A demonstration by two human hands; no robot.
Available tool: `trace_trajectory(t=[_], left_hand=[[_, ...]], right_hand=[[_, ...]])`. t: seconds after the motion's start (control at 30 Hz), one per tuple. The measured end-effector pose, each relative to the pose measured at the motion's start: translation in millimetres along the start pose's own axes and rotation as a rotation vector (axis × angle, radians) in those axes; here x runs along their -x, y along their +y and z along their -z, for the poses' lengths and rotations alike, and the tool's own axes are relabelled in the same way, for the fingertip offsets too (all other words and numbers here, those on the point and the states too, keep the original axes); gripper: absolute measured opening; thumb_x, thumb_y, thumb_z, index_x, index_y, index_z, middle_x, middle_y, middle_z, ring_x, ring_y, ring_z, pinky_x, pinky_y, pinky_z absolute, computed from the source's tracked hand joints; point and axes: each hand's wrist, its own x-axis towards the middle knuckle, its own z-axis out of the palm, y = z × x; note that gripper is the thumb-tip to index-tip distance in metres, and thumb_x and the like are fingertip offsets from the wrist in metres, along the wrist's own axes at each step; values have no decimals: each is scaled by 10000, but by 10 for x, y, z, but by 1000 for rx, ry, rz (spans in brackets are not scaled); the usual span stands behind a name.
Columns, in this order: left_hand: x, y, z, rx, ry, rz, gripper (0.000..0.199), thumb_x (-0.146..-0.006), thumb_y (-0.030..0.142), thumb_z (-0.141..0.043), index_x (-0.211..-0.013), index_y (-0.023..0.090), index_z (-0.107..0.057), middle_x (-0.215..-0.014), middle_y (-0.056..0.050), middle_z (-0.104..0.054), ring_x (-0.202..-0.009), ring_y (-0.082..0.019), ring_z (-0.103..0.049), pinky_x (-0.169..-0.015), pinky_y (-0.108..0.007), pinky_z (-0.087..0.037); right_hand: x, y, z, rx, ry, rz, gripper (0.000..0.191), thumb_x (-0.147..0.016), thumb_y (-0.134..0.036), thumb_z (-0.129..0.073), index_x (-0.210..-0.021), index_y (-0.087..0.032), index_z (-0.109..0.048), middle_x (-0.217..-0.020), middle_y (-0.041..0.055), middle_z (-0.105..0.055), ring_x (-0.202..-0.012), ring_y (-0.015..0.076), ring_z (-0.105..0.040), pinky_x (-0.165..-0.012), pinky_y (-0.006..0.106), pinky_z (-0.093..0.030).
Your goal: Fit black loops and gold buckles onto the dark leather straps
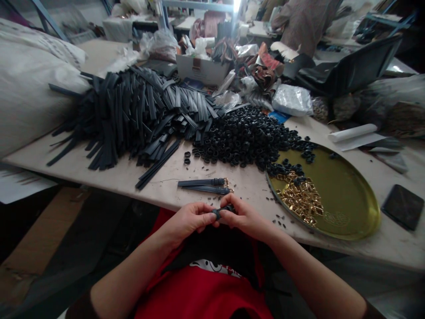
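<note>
Both hands meet at the table's front edge around a small dark strap piece (216,214). My left hand (194,218) pinches its left end between thumb and fingers. From the other side, my right hand (239,214) grips the same piece, its fingers bent over it. Just beyond them lie finished-looking dark straps (202,183) with gold buckles (226,182) at their right ends. A heap of small black loops (242,137) sits behind, and gold buckles (302,199) are piled in the round gold tray (352,199) on the right.
A large pile of black strips (133,106) covers the left of the table (113,181). A white sack (29,88) stands at the far left. A black phone-like slab (403,207) lies right of the tray. Behind are a white box (201,70), a black chair (348,66) and a person (305,22).
</note>
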Motion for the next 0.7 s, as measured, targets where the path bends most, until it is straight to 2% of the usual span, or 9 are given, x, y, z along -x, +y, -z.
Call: trace_trajectory(t=[0.07,0.13,0.2,0.27,0.33,0.43,0.57,0.7], left_hand=[[40,20,-22,13,-14,-2,250,-682,304,-651,-853,127,-610,-672,1,-638,-441,-31,-376,-413,-166,-230],[74,24,-55,27,-23,-5,258,-678,313,-649,-849,124,-606,-669,0,-641,-423,-27,-353,-404,-169,-217],[95,8,-88,22,-21,-19,262,-679,312,-646,-858,125,-601,-687,-2,-646,-423,-26,-353,-404,-168,-221],[100,-23,-109,-3,-13,-50,253,-699,318,-629,-867,131,-601,-708,0,-643,-431,-26,-363,-410,-163,-237],[92,-63,-110,-54,8,-82,235,-721,328,-604,-851,131,-603,-702,5,-633,-432,-27,-365,-415,-162,-251],[78,-117,-74,-151,31,-113,216,-726,321,-587,-814,126,-610,-680,4,-626,-436,-39,-387,-430,-170,-285],[92,-159,-6,-244,-19,-160,200,-728,294,-573,-820,126,-632,-721,-6,-638,-476,-57,-448,-476,-187,-343],[125,-167,-13,-235,11,-142,181,-697,258,-598,-822,133,-637,-702,10,-626,-504,-65,-479,-503,-193,-366]], right_hand=[[30,-32,18,-117,-82,-51,199,-785,-381,-518,-853,-217,-426,-602,-50,-499,-496,88,-422,-469,211,-312],[56,-47,14,-147,-85,-56,207,-787,-390,-511,-846,-216,-416,-573,-61,-480,-479,83,-413,-459,205,-300],[74,-50,-10,-39,11,-15,167,-786,-351,-515,-833,-214,-432,-578,-62,-468,-492,85,-417,-467,205,-304],[88,-51,-44,166,139,63,109,-777,-283,-522,-830,-211,-460,-639,-46,-497,-560,98,-449,-519,217,-334],[103,-57,-75,351,199,146,82,-774,-235,-516,-841,-208,-477,-724,-23,-536,-652,117,-482,-594,238,-359],[142,-70,-97,432,126,196,47,-809,-233,-469,-845,-202,-470,-759,-8,-553,-691,126,-500,-629,246,-370],[207,-63,-107,385,14,179,109,-875,-246,-356,-857,-201,-454,-675,-27,-537,-606,108,-489,-569,221,-360],[238,-40,-134,507,65,214,55,-836,-229,-432,-818,-196,-473,-684,-15,-551,-609,114,-490,-556,221,-340]])
